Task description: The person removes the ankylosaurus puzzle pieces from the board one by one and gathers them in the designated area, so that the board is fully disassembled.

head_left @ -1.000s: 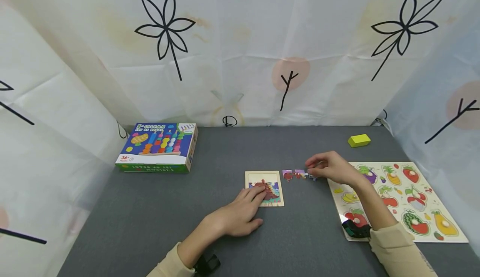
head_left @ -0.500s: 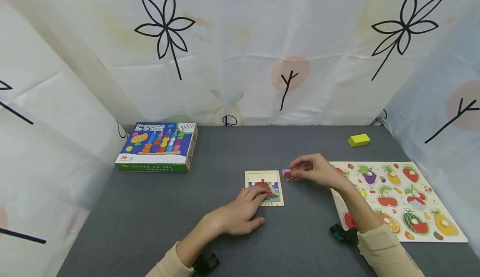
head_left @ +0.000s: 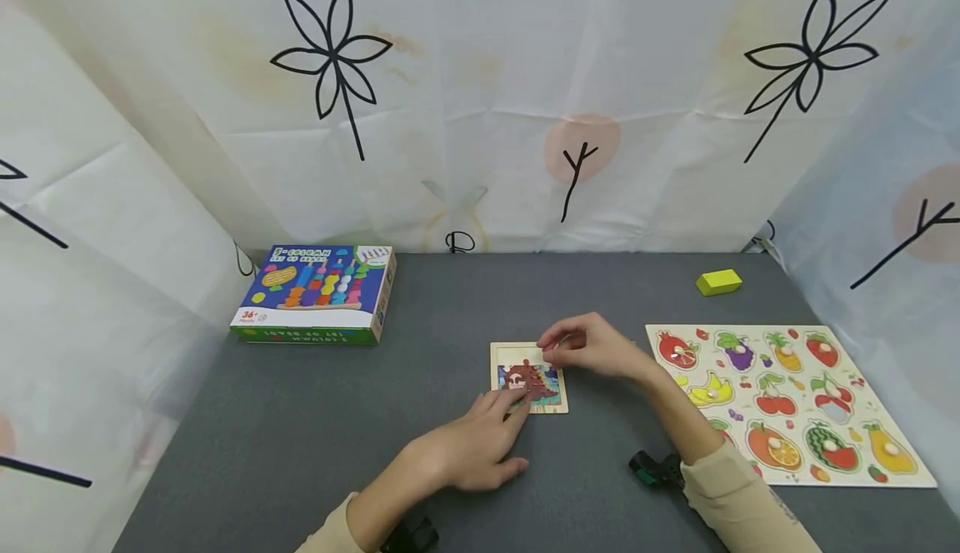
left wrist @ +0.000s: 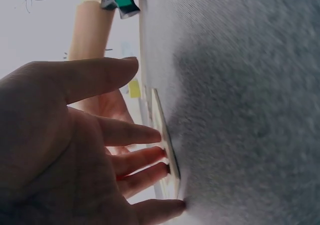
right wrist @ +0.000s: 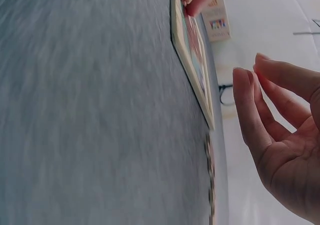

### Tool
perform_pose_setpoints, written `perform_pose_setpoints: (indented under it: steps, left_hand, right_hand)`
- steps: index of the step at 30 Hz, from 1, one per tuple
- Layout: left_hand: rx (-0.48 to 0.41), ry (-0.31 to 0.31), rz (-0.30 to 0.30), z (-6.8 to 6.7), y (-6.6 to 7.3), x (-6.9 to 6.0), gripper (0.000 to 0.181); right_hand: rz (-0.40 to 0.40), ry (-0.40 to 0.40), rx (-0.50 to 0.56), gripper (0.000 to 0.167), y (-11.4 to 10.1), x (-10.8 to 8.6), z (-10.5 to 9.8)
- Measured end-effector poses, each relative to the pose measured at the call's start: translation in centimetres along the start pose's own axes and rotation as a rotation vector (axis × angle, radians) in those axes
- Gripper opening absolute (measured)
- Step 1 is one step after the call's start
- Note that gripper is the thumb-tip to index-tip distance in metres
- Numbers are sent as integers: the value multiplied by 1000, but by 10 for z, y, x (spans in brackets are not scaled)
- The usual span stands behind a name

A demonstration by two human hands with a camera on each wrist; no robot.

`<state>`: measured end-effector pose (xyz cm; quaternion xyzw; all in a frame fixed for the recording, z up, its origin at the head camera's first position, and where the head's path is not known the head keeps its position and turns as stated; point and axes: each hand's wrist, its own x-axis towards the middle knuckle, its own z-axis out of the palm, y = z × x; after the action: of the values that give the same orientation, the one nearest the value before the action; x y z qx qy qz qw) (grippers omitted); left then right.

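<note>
A small wooden jigsaw tray [head_left: 497,354] lies mid-table, its picture of a reddish-brown dinosaur [head_left: 536,381] filling the lower part and pale wood showing along the top. My left hand [head_left: 480,445] rests its fingertips on the tray's lower left, fingers extended. Above the tray's upper right edge hovers my right hand [head_left: 592,346], with thumb and fingertips close together. No piece shows between its fingertips [right wrist: 243,77] in the right wrist view. Several loose jigsaw pieces [right wrist: 211,172] lie in a row beside the tray there; in the head view the right hand hides them.
A fruit peg board [head_left: 806,420] covers the right of the table, partly beneath the right forearm. Behind it sits a yellow block [head_left: 718,281]. At the back left is a boxed bead set [head_left: 315,291]. White patterned cloth [head_left: 480,78] hangs around the table.
My right hand has moved left, from the far end of the loose pieces to the tray's upper right edge. The left fingers have slid slightly downward, uncovering the dinosaur's face.
</note>
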<state>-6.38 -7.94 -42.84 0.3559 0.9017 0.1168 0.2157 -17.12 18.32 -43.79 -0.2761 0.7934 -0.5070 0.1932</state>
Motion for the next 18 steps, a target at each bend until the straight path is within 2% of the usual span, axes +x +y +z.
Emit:
perform_pose_setpoints:
  steps: [5, 12, 18]
  left_hand:
    - [32, -8, 4, 0, 4, -5, 72]
    - [12, -16, 0, 1, 4, -4, 71]
    - [10, -16, 2, 1, 4, -4, 70]
  right_hand:
    - [-4, -44, -2, 24, -1, 14, 14]
    - [24, -101, 20, 22, 1, 30, 27]
    - [41, -124, -7, 21, -2, 37, 34]
